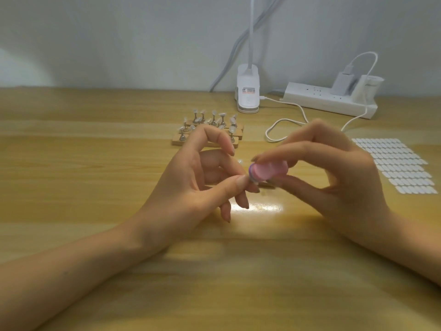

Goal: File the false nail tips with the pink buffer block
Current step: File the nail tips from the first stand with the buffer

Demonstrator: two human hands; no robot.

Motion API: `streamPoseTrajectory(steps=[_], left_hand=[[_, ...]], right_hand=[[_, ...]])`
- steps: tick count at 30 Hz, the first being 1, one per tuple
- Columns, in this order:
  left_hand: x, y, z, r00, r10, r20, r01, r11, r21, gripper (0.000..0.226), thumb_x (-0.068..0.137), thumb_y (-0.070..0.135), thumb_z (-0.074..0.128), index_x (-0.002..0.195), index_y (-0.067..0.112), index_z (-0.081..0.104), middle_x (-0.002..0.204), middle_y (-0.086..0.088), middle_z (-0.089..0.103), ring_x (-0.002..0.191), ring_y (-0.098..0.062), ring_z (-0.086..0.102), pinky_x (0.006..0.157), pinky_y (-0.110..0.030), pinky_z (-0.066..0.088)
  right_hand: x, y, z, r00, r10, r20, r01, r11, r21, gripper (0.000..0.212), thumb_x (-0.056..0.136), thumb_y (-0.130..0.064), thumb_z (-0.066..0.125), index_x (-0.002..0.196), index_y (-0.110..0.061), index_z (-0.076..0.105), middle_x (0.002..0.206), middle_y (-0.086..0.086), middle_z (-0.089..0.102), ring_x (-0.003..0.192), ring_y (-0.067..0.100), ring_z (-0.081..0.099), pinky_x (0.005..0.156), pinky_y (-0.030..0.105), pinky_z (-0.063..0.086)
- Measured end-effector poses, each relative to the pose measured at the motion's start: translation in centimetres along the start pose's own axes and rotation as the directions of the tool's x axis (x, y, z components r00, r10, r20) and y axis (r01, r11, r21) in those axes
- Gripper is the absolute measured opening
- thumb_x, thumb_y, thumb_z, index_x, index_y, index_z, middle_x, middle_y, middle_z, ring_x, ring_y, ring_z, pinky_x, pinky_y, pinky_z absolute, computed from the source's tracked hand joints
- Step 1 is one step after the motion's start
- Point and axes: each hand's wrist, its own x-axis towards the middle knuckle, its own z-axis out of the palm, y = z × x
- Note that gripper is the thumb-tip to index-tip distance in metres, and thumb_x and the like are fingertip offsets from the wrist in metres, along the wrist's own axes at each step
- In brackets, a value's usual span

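Observation:
My right hand (pixel 334 173) pinches the pink buffer block (pixel 269 172) between thumb and fingers, just above the wooden table (pixel 95 163). The block is blurred. Its purple-edged left end meets the thumb and fingertips of my left hand (pixel 198 185), which pinch something small there; the false nail tip itself is hidden by the fingers. Behind my left hand stand wooden holders (pixel 207 130) with several false nail tips on metal stems.
A sheet of white adhesive tabs (pixel 393 163) lies at the right. A clip lamp base (pixel 248 91), a white power strip (pixel 331 99) with a charger, and a looping white cable (pixel 286 123) sit along the back wall.

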Motion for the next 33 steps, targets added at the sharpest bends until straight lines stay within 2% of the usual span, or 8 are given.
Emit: streamPoseTrajectory(steps=[4, 7, 11, 15, 20, 24, 28, 33], left_hand=[[0.03, 0.02, -0.03, 1.0, -0.002, 0.009, 0.002, 1.0, 0.0, 0.032, 0.084, 0.0, 0.065, 0.1, 0.013, 0.041, 0.074, -0.003, 0.07, 0.06, -0.019, 0.068, 0.047, -0.025, 0.049], [0.02, 0.01, -0.06, 1.0, -0.005, 0.003, 0.005, 1.0, 0.004, 0.032, 0.085, 0.001, 0.066, 0.1, 0.013, 0.041, 0.076, -0.005, 0.071, 0.062, -0.02, 0.069, 0.047, -0.026, 0.049], [0.04, -0.04, 0.0, 1.0, -0.001, 0.002, 0.001, 1.0, 0.019, 0.032, 0.085, 0.001, 0.066, 0.1, 0.014, 0.041, 0.076, -0.005, 0.07, 0.061, -0.019, 0.068, 0.047, -0.026, 0.049], [-0.06, 0.1, 0.0, 1.0, 0.005, 0.019, -0.006, 1.0, 0.019, 0.032, 0.086, 0.003, 0.066, 0.1, 0.014, 0.04, 0.079, -0.009, 0.073, 0.064, -0.02, 0.069, 0.048, -0.026, 0.049], [-0.16, 0.15, 0.11, 0.999, 0.014, 0.035, -0.015, 0.999, 0.029, 0.031, 0.087, 0.003, 0.065, 0.1, 0.015, 0.039, 0.079, -0.006, 0.073, 0.064, -0.018, 0.069, 0.047, -0.027, 0.05], [-0.24, 0.18, 0.1, 0.999, 0.02, 0.035, -0.021, 1.0, 0.022, 0.031, 0.087, 0.002, 0.065, 0.1, 0.015, 0.039, 0.079, -0.007, 0.073, 0.064, -0.019, 0.069, 0.047, -0.027, 0.05], [-0.21, 0.24, 0.13, 0.999, 0.021, 0.036, -0.022, 1.0, 0.022, 0.031, 0.087, 0.003, 0.065, 0.1, 0.015, 0.04, 0.08, -0.008, 0.073, 0.065, -0.02, 0.07, 0.047, -0.028, 0.05], [-0.22, 0.28, 0.18, 0.999, 0.025, 0.037, -0.026, 1.0, 0.016, 0.033, 0.085, 0.008, 0.068, 0.1, 0.014, 0.04, 0.076, -0.002, 0.071, 0.065, -0.021, 0.07, 0.046, -0.027, 0.05]], right_hand=[[-0.1, -0.17, 0.07, 0.997, -0.07, 0.022, 0.071, 0.996, -0.056, 0.017, 0.09, -0.017, 0.074, 0.106, -0.02, 0.071, 0.091, 0.005, 0.062, 0.083, 0.016, 0.063, 0.077, 0.034, 0.051], [0.03, -0.14, -0.02, 1.0, -0.01, -0.017, 0.01, 1.0, -0.027, 0.019, 0.09, -0.018, 0.073, 0.108, -0.018, 0.069, 0.09, 0.006, 0.06, 0.085, 0.012, 0.061, 0.08, 0.024, 0.051], [0.03, -0.1, 0.26, 0.999, -0.039, 0.025, 0.04, 0.999, -0.012, 0.016, 0.09, -0.017, 0.074, 0.106, -0.018, 0.071, 0.09, 0.006, 0.061, 0.083, 0.013, 0.062, 0.077, 0.028, 0.051], [0.16, 0.3, -0.17, 0.998, 0.047, -0.028, -0.046, 0.998, 0.03, 0.022, 0.089, -0.018, 0.074, 0.11, -0.018, 0.067, 0.091, 0.008, 0.057, 0.086, 0.009, 0.058, 0.08, 0.017, 0.046], [-0.07, 0.58, -0.2, 0.995, 0.095, -0.008, -0.094, 0.993, 0.074, 0.02, 0.089, -0.021, 0.069, 0.109, -0.019, 0.067, 0.094, 0.008, 0.059, 0.087, 0.019, 0.058, 0.08, 0.025, 0.048], [-0.08, 0.43, 0.06, 0.995, 0.101, -0.003, -0.101, 0.989, 0.108, 0.019, 0.09, -0.022, 0.068, 0.109, -0.021, 0.066, 0.097, 0.002, 0.059, 0.088, 0.017, 0.057, 0.081, 0.021, 0.044], [-0.1, 0.48, 0.03, 0.991, 0.132, 0.012, -0.132, 0.98, 0.146, 0.02, 0.09, -0.023, 0.067, 0.109, -0.022, 0.066, 0.098, 0.005, 0.062, 0.086, 0.019, 0.057, 0.08, 0.022, 0.044], [0.09, -0.15, 0.23, 0.998, 0.043, 0.038, -0.048, 0.989, 0.137, 0.019, 0.09, -0.019, 0.068, 0.109, -0.022, 0.065, 0.093, 0.008, 0.061, 0.088, 0.018, 0.058, 0.079, 0.022, 0.046]])
